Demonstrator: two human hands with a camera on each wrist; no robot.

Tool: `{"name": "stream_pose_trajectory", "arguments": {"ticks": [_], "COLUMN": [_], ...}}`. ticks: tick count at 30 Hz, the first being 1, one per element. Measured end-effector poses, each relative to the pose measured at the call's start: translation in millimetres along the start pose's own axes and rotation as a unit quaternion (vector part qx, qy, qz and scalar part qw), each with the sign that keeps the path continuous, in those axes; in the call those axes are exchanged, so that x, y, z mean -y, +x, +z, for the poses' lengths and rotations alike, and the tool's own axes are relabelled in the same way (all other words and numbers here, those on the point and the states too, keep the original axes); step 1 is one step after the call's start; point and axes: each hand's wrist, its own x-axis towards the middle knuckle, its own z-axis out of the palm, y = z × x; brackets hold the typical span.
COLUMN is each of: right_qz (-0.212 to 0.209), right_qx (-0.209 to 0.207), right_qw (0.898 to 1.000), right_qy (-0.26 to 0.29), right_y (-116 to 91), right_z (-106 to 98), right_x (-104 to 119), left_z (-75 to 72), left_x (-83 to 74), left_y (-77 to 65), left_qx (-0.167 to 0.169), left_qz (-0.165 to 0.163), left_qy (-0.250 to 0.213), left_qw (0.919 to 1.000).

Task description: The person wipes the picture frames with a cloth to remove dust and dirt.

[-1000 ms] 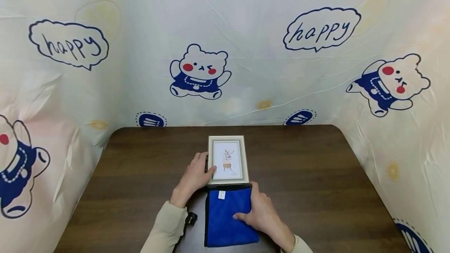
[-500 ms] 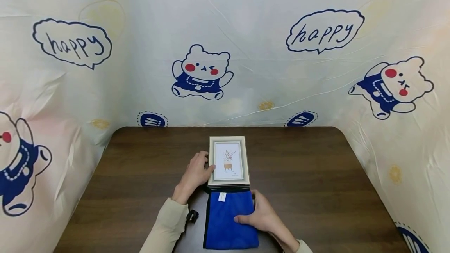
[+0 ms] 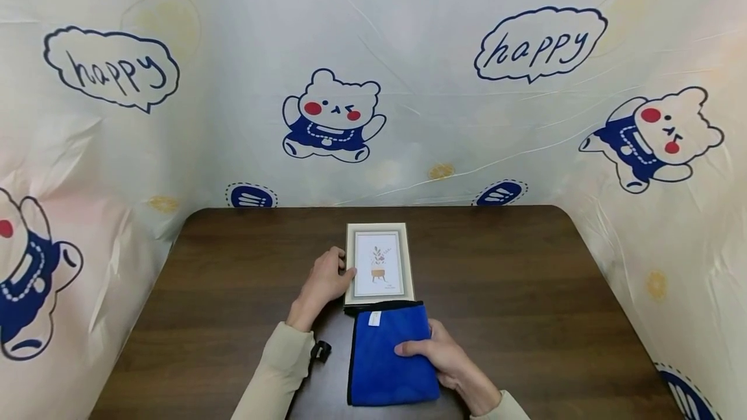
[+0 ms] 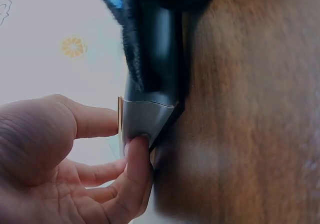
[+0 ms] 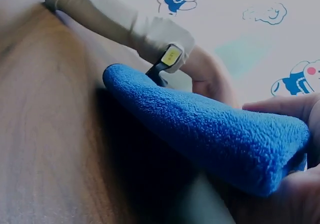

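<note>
A picture frame (image 3: 379,264) with a pale border and a potted-plant print lies face up mid-table. My left hand (image 3: 324,280) holds its left edge, thumb on the front rim; in the left wrist view the fingers (image 4: 136,159) curl against the frame's silvery side (image 4: 145,118). Just nearer, my right hand (image 3: 452,363) grips a folded blue cloth (image 3: 388,368) with black edging and a white tag, thumb on top. The right wrist view shows the fluffy cloth (image 5: 200,126) raised off the table at this end. The cloth's top edge overlaps the frame's near edge.
The dark wooden table (image 3: 233,297) stretches to both sides. Behind it hangs a pale curtain (image 3: 420,31) printed with bears and "happy". On the left wrist sits a small black device (image 3: 320,351) beside the cuff.
The right hand has taken a fuller grip on the cloth and shifted it slightly right and up, so it overlaps the frame's near edge. The left hand stays at the frame.
</note>
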Motion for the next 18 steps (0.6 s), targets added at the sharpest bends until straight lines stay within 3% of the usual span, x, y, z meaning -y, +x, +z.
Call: {"name": "stream_pose_trajectory", "arguments": {"ticks": [8,14,18], "right_qz": [0.038,0.024,0.007], "right_qx": [0.03,0.035,0.017], "right_qw": [0.997,0.996,0.998], "right_qy": [0.065,0.074,0.058], "right_y": [-3.3,-6.5,-8.7], "right_z": [-3.6,-11.2,-16.7], "right_x": [14.8,29.4,42.7], "left_z": [0.0,0.6,0.6], "left_x": [-2.0,-2.2,-2.6], "left_y": [0.1,0.9,0.9], "left_qx": [0.004,0.001,0.005], "left_qz": [-0.007,-0.007,-0.005], "left_qy": [0.006,0.019,0.025], "left_qw": [1.0,0.9998,0.9997]}}
